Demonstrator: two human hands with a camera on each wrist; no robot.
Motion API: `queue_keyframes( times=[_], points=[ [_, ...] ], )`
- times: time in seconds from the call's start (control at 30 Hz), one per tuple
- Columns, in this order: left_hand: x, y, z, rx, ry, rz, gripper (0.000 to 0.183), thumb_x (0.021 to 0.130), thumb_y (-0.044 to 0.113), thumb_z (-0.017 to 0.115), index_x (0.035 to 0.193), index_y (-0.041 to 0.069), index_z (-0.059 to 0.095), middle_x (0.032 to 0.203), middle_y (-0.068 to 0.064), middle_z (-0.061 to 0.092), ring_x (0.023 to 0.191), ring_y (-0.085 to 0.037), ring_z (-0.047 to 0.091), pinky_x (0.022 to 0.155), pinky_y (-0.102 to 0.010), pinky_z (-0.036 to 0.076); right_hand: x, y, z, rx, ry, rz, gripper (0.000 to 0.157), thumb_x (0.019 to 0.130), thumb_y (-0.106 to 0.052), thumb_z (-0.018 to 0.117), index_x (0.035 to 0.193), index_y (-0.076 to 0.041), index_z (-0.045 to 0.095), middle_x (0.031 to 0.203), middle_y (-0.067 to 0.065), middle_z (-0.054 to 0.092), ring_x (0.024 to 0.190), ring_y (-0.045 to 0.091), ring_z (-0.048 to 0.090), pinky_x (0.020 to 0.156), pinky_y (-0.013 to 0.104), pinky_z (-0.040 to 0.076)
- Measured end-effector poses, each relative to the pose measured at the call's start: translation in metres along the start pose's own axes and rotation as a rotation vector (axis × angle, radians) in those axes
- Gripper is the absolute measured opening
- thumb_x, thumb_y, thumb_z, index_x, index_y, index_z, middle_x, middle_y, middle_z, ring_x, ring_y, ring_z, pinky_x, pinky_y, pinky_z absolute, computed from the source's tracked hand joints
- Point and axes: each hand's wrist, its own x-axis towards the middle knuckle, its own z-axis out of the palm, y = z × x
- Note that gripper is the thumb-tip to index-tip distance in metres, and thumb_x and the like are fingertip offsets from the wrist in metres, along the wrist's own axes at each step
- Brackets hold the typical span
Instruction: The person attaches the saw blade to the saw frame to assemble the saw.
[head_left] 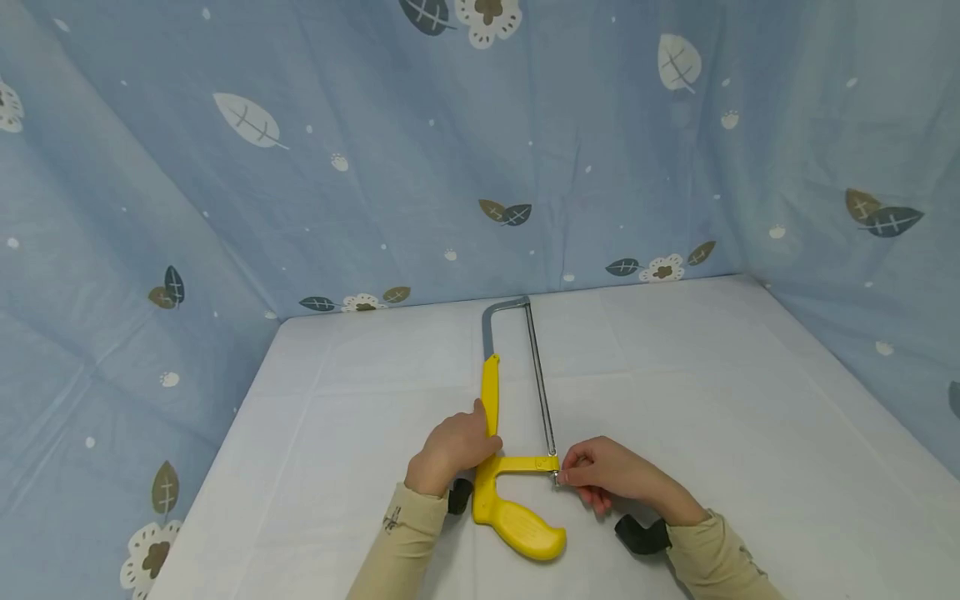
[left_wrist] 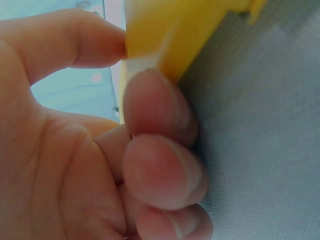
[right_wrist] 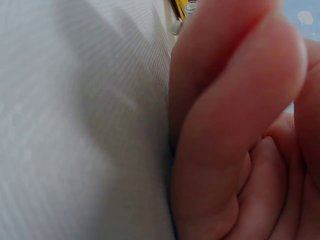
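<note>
A hacksaw with a yellow handle and grey front frame lies on the white-covered table, its handle towards me. Its thin blade runs along the right side. My left hand grips the yellow frame above the handle; in the left wrist view the thumb and fingertips lie against the yellow part. At the near end of the blade, my right hand pinches the small metal wing nut between thumb and fingers. The right wrist view shows curled fingers low beside the cloth, mostly hiding the nut.
A white cloth covers the table. Blue patterned curtains hang behind it and at both sides, and the saw's far end reaches near the back edge. Black wrist-worn pieces sit by both sleeves.
</note>
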Motion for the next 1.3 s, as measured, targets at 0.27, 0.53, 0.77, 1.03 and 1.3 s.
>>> queue_keyframes(
  times=[0.27,0.53,0.77,1.03,1.3],
  points=[
    [0.0008,0.0006,0.0005,0.006,-0.006,-0.015,0.073,0.083,0.030,0.054,0.139,-0.004,0.021,0.070,-0.005,0.050,0.056,-0.018,0.046,0.053,-0.030,0.038,0.0008,0.0015,0.0006,0.007,-0.008,0.006,0.027,0.082,-0.034,0.061,0.084,-0.007,0.064,0.055,0.003,0.055,0.040,0.012,0.049,0.039,0.024,0.041],
    [0.0000,0.0025,-0.0008,-0.006,-0.008,-0.013,0.073,0.083,0.029,0.054,0.139,-0.004,0.021,0.069,-0.006,0.050,0.056,-0.018,0.046,0.052,-0.030,0.038,-0.0010,-0.0013,0.0012,0.016,-0.010,0.020,0.030,0.083,-0.036,0.060,0.083,-0.006,0.065,0.057,0.004,0.057,0.041,0.012,0.050,0.040,0.024,0.041],
    [0.0001,0.0012,0.0001,0.005,-0.004,-0.016,0.073,0.083,0.030,0.054,0.139,-0.004,0.022,0.072,-0.006,0.051,0.058,-0.018,0.047,0.055,-0.031,0.038,-0.0016,-0.0040,0.0027,0.009,-0.014,0.029,0.033,0.083,-0.039,0.058,0.083,-0.007,0.065,0.057,0.005,0.057,0.040,0.014,0.050,0.040,0.025,0.041],
    [-0.0005,0.0023,-0.0031,0.004,-0.010,-0.015,0.073,0.083,0.030,0.054,0.139,-0.005,0.022,0.069,-0.006,0.050,0.057,-0.018,0.047,0.056,-0.031,0.038,-0.0008,-0.0040,0.0021,0.003,-0.030,0.007,0.031,0.085,-0.037,0.057,0.084,-0.007,0.065,0.058,0.006,0.058,0.040,0.014,0.051,0.040,0.024,0.041],
    [-0.0009,0.0019,-0.0022,0.000,-0.012,-0.024,0.073,0.083,0.030,0.054,0.139,-0.004,0.022,0.074,-0.007,0.052,0.060,-0.019,0.047,0.056,-0.031,0.039,-0.0017,-0.0033,0.0014,-0.031,-0.019,0.008,0.025,0.084,-0.034,0.059,0.089,-0.010,0.066,0.056,0.004,0.056,0.041,0.014,0.052,0.040,0.025,0.042]
  ],
)
